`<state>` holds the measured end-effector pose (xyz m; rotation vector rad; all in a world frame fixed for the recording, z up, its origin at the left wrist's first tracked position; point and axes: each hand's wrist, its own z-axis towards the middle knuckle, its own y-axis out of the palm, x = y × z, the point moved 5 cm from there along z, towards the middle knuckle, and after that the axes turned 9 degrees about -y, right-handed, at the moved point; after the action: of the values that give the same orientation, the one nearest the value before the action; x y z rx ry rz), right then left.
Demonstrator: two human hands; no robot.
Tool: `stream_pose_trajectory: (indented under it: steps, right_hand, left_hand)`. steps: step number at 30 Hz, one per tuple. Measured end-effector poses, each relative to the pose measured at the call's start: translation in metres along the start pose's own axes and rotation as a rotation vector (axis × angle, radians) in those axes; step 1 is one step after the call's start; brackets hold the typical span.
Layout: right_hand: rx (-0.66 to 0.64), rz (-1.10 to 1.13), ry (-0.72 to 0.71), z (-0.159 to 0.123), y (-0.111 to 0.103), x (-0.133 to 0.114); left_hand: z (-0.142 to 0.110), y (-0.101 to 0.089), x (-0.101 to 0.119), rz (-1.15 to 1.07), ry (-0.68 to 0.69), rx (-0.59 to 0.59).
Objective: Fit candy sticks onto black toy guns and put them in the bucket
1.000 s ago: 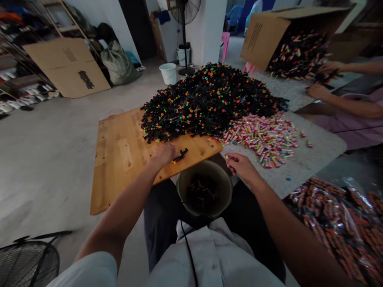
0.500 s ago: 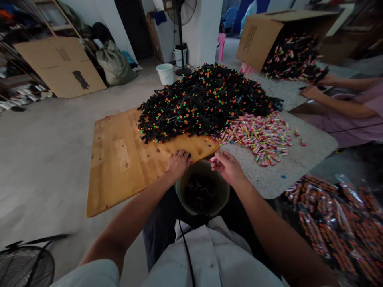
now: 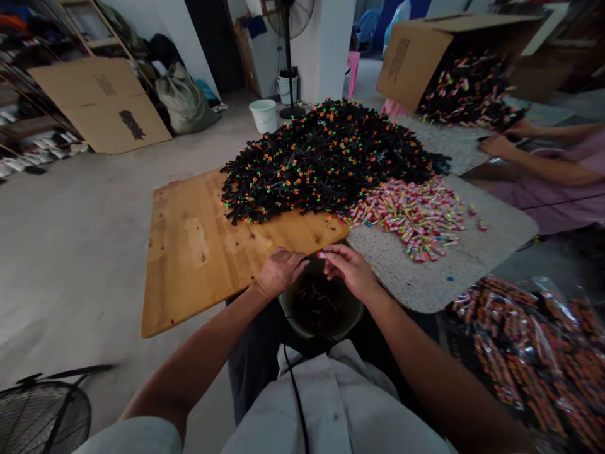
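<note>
My left hand [image 3: 280, 272] is closed at the near edge of the wooden board [image 3: 189, 277], pinching a small black piece [image 3: 305, 258] in its fingertips. Facing it, my right hand [image 3: 350, 267] pinches a small pink-and-white tube-like piece [image 3: 322, 255]. The two pieces point toward each other with a narrow gap between them. Below both hands, between my legs, a bucket [image 3: 355, 320] holds dark pieces in its shadowed inside. A heap of black pieces with orange and green tips [image 3: 326, 157] lies on the board, beside a pile of pink, white and yellow pieces [image 3: 411, 214].
The pink pile rests on a grey speckled table [image 3: 501, 214]. Behind it, a tipped cardboard box [image 3: 411, 63] spills black and pink pieces near another person's hands [image 3: 501, 142]. Clear bags of orange-and-dark pieces [image 3: 524, 359] lie at right; a fan [image 3: 42, 416] stands at lower left.
My right hand has moved left with the pink-and-white piece, closer to my left hand. My left hand has turned, bringing the black piece toward the other. The view has shifted slightly.
</note>
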<state>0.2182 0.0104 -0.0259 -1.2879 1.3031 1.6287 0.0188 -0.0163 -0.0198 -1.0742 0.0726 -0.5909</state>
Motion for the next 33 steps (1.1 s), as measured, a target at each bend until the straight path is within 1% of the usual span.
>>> stream_pose_trajectory:
  steps: [2,5,9,14,18,21,25,29,33]
  right_hand:
    - [-0.006,-0.082,-0.043,-0.002,0.002,-0.004]
    - [-0.001,-0.197,-0.107,-0.004,0.001,-0.010]
    - [-0.006,-0.265,-0.155,-0.009,-0.001,-0.014]
    - [-0.004,-0.280,-0.175,-0.012,0.000,-0.016]
    - [-0.021,-0.279,-0.175,-0.012,0.000,-0.019]
    - [-0.027,-0.268,-0.172,-0.012,-0.001,-0.018]
    - [0.021,-0.248,-0.162,-0.012,-0.005,-0.014]
    - [0.021,-0.263,-0.160,-0.014,-0.004,-0.014]
    - [0.025,-0.346,-0.195,-0.020,-0.001,-0.022]
  left_hand:
    - [0.007,-0.009,0.010,-0.020,0.062,0.061]
    - [0.014,-0.016,0.015,-0.026,0.112,0.131]
    - [0.017,-0.019,0.018,-0.022,0.126,0.161]
    - [0.015,-0.016,0.022,-0.040,0.159,0.097]
    - [0.014,-0.012,0.020,0.035,0.185,0.070]
    - [0.016,-0.012,0.018,0.072,0.167,0.080]
    - [0.020,-0.013,0.018,0.087,0.133,0.065]
    - [0.022,-0.010,0.020,0.100,0.114,-0.007]
    - [0.022,-0.007,0.021,0.106,0.108,-0.081]
